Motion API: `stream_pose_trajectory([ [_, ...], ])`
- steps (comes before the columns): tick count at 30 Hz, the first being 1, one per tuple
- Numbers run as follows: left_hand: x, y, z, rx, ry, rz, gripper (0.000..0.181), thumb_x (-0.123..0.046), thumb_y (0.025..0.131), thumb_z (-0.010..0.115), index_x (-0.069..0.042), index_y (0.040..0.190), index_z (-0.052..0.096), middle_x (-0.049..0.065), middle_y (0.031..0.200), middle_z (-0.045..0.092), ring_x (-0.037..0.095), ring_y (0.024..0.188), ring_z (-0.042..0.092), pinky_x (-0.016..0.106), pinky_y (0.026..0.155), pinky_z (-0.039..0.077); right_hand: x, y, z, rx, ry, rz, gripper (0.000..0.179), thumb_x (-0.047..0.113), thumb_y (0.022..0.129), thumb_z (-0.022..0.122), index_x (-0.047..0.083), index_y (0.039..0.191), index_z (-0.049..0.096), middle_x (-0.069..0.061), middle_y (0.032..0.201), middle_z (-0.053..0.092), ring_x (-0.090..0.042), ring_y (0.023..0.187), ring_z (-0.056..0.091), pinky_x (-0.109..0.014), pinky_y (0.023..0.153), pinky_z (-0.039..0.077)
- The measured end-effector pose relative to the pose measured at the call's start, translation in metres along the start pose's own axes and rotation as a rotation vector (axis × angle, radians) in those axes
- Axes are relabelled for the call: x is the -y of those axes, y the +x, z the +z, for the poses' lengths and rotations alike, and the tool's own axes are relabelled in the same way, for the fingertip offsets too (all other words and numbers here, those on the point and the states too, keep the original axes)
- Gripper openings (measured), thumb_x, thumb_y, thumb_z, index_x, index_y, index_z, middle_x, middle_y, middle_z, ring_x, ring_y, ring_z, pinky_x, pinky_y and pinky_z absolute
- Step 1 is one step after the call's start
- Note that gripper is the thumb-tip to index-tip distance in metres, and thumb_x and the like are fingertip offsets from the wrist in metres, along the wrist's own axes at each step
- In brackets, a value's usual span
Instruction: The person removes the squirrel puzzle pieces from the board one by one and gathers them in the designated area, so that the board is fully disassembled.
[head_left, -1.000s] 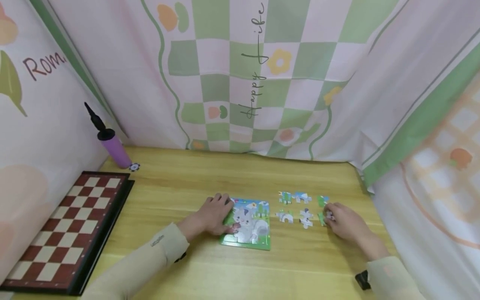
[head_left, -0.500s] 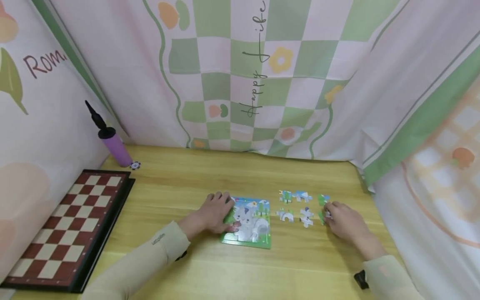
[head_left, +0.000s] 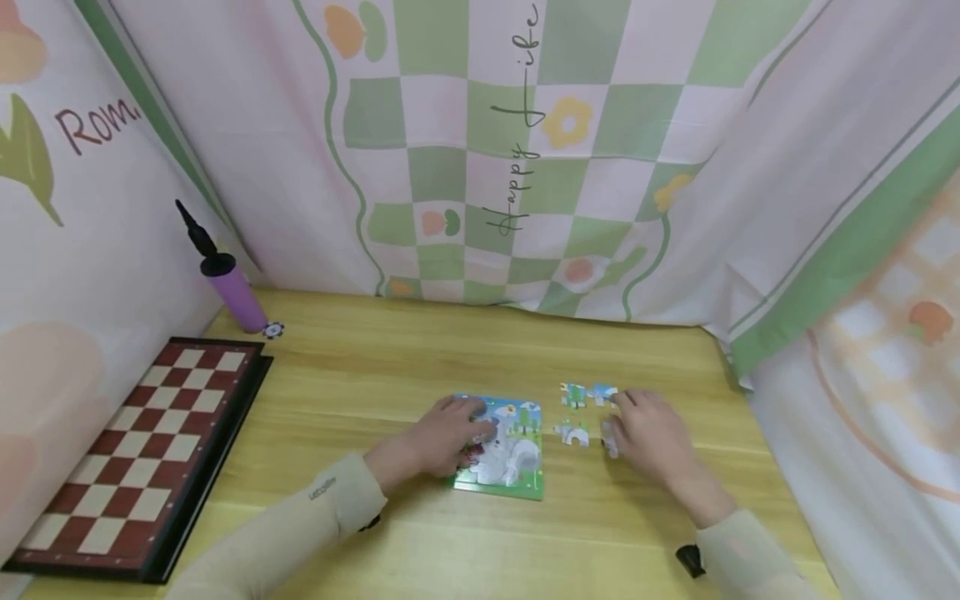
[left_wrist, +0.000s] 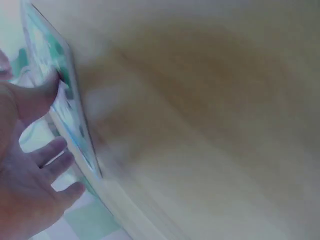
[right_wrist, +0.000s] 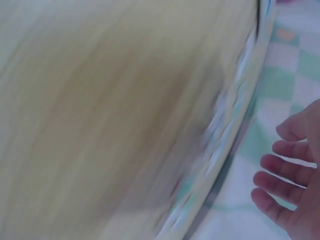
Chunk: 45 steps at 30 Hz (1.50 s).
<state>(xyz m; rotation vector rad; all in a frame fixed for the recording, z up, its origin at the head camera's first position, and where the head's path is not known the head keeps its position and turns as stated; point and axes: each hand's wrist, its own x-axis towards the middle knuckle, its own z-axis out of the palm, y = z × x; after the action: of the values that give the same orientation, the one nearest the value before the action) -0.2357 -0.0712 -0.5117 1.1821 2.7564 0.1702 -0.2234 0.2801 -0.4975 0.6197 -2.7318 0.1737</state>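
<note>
A cat picture puzzle (head_left: 517,471) lies on the table in the middle of the head view. My left hand (head_left: 442,433) is over its left side, fingers spread; the left wrist view shows the thumb in front of the puzzle's edge. To the right are loose jigsaw pieces: a tree piece (head_left: 574,396), a blue-and-white piece (head_left: 600,393) and a white curved piece (head_left: 572,432). My right hand (head_left: 656,437) hovers low by a grey-white piece (head_left: 610,440), partly covered by its fingertips. In the right wrist view, that hand's (right_wrist: 300,175) fingers are apart, with nothing visible between them.
A red-and-white chessboard (head_left: 142,454) lies along the table's left side. Behind it stand a purple pump (head_left: 238,296) with a black nozzle and a small patterned chip (head_left: 273,331). A printed curtain (head_left: 450,167) hangs at the table's (head_left: 405,342) back edge.
My right hand has moved left from the rightmost pieces, which no longer show, to the middle ones. My left hand has shifted right, further over the puzzle.
</note>
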Motion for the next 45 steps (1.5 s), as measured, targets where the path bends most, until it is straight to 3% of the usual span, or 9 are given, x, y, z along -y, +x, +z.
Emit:
stream_pose_trajectory([
  [3,-0.006,0.0,0.0,0.017,0.01,0.039,0.054,-0.014,0.093,0.074,-0.031,0.142,0.059,0.006,0.158,0.05,0.027,0.15,0.045,0.056,0.125,0.038,0.023,0.005,0.006,-0.014,0.023,-0.091,0.028,0.008,0.087,0.074,-0.005,0.111,0.071,-0.019,0.105,0.075,-0.036,0.098,0.072,-0.051,0.089,0.062],
  [6,-0.009,0.001,0.001,0.032,0.022,0.051,0.055,-0.008,0.093,0.071,-0.033,0.141,0.06,0.004,0.158,0.051,0.025,0.148,0.048,0.058,0.125,0.038,0.05,0.006,0.011,0.038,0.066,-0.138,0.026,0.012,0.089,0.075,-0.002,0.111,0.072,-0.016,0.107,0.076,-0.032,0.101,0.072,-0.048,0.092,0.062],
  [12,-0.012,0.001,0.0,0.073,0.06,0.061,0.054,-0.008,0.096,0.07,-0.041,0.137,0.063,0.004,0.161,0.048,0.031,0.148,0.048,0.065,0.121,0.039,0.084,0.009,0.016,0.251,0.25,-0.197,0.042,0.018,0.095,0.073,-0.006,0.129,0.066,-0.023,0.132,0.07,-0.038,0.121,0.069,-0.054,0.106,0.056],
  [16,-0.012,0.0,0.001,0.106,0.064,0.052,0.048,-0.015,0.102,0.065,-0.044,0.14,0.061,0.002,0.164,0.044,0.03,0.15,0.045,0.065,0.119,0.042,0.095,0.013,0.02,0.341,0.268,-0.225,0.048,0.024,0.096,0.072,-0.003,0.135,0.063,-0.022,0.142,0.065,-0.04,0.129,0.065,-0.055,0.11,0.053],
  [22,-0.01,-0.001,0.002,0.115,0.07,0.071,0.04,-0.037,0.103,0.062,-0.043,0.143,0.059,0.003,0.165,0.042,0.028,0.151,0.043,0.062,0.119,0.043,0.109,0.016,0.027,0.329,0.19,-0.269,0.043,0.024,0.09,0.077,0.003,0.127,0.068,-0.018,0.132,0.072,-0.036,0.122,0.069,-0.053,0.107,0.056],
  [28,-0.011,0.0,0.004,0.108,0.088,0.078,0.044,-0.044,0.101,0.064,-0.041,0.144,0.058,0.005,0.163,0.044,0.029,0.149,0.045,0.063,0.118,0.043,0.119,0.016,0.027,0.286,0.173,-0.274,0.025,0.013,0.087,0.076,0.007,0.111,0.072,-0.007,0.101,0.079,-0.024,0.092,0.074,-0.038,0.083,0.063],
  [31,-0.01,0.0,0.005,0.098,0.096,0.077,0.044,-0.044,0.1,0.065,-0.041,0.144,0.058,0.006,0.162,0.046,0.031,0.147,0.048,0.063,0.116,0.045,0.123,0.016,0.026,0.267,0.161,-0.285,0.022,0.011,0.086,0.076,0.007,0.107,0.072,-0.005,0.093,0.079,-0.021,0.084,0.072,-0.035,0.079,0.062],
  [40,-0.011,0.001,0.003,0.11,0.099,0.059,0.045,-0.046,0.1,0.064,-0.042,0.145,0.057,0.004,0.162,0.045,0.031,0.147,0.048,0.063,0.116,0.045,0.126,0.016,0.024,0.302,0.205,-0.21,0.036,0.005,0.083,0.079,0.002,0.117,0.07,-0.014,0.11,0.077,-0.03,0.1,0.072,-0.045,0.091,0.063],
  [45,-0.011,0.0,0.004,0.112,0.105,0.061,0.045,-0.047,0.101,0.063,-0.043,0.145,0.056,0.004,0.162,0.046,0.031,0.147,0.048,0.062,0.116,0.045,0.123,0.017,0.025,0.313,0.246,-0.184,0.04,0.005,0.079,0.082,0.003,0.118,0.071,-0.012,0.112,0.073,-0.03,0.105,0.068,-0.047,0.094,0.061],
])
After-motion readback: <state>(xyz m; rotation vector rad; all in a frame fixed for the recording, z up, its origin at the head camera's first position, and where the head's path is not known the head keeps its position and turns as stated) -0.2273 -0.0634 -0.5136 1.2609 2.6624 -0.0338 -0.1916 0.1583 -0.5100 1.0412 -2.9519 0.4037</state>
